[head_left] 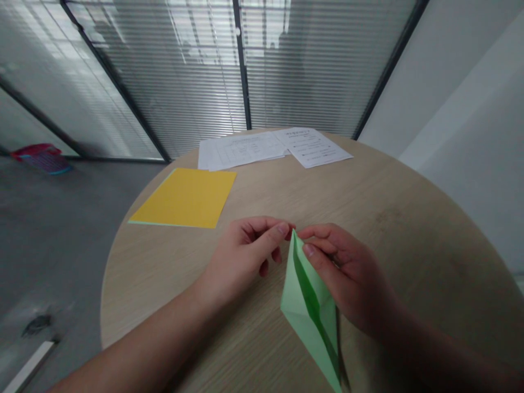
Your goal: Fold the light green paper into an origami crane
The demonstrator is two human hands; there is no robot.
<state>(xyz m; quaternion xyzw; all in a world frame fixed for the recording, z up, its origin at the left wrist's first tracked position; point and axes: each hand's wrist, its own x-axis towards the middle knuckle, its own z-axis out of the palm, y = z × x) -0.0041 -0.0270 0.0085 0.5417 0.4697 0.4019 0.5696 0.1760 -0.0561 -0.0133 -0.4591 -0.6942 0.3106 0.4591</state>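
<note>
Green folded paper, partly hidden behind the right hand's fingers.

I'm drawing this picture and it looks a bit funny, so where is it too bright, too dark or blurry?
Head view: bright glare through the blinds; right hand darker than left hand; print on the white sheets too soft to read; outer black frames slant, perhaps from a wide lens.

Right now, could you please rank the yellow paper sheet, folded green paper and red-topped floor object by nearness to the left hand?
1. Folded green paper, right of left hand
2. Yellow paper sheet, left on table
3. Red-topped object, left on floor
</note>
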